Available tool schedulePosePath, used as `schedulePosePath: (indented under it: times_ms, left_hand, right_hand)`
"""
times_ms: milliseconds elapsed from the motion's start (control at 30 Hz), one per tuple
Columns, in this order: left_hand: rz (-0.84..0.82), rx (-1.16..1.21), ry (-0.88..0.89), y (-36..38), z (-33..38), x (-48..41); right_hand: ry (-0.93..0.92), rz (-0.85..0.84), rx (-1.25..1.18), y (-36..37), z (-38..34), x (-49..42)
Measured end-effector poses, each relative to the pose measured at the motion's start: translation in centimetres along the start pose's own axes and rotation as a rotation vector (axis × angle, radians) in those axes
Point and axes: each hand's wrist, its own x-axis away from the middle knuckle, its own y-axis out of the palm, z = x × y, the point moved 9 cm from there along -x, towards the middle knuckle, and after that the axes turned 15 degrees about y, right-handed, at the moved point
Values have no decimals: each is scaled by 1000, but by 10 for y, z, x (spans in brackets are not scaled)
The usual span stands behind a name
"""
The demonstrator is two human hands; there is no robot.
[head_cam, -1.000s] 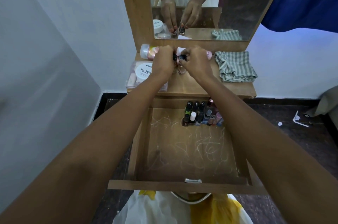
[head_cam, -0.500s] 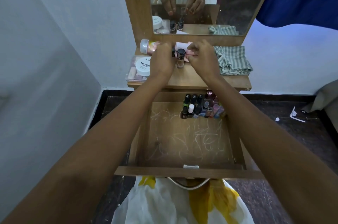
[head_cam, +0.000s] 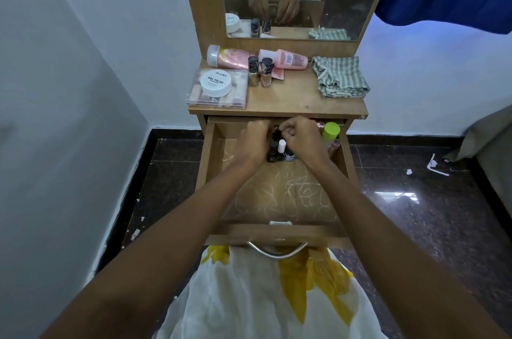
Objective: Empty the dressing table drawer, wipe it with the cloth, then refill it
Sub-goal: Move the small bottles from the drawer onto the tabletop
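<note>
The left hand (head_cam: 256, 142) and the right hand (head_cam: 303, 139) both have curled fingers among the nail polish bottles (head_cam: 281, 151) at the back of the open drawer (head_cam: 279, 234), but I cannot tell if they grip any bottle. The striped cloth (head_cam: 340, 76) lies folded on the right side of the table top (head_cam: 291, 100), well apart from 2 small bottles (head_cam: 266, 72) standing upright there.

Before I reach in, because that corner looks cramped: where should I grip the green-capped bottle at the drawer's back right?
Take the green-capped bottle by its cap, pinching from above and the front left. It stands upright close to the right wall of the drawer, with the table top overhanging behind, so the cap is probably the freest part.
</note>
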Motion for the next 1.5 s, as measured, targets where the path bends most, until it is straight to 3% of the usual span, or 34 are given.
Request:
schedulePosePath:
  times_ms: [600,1000,1500]
  left_hand:
    - [-146,87,-118,46,-27,2]
    - [-151,-15,-46,13,-20,-2]
    - [28,32,114,-86,47,-35]
  right_hand:
    - [-20,-6,354,32,11,4]
    - [-26,9,257,11,7,10]
    - [-163,168,92,-77,-57,25]
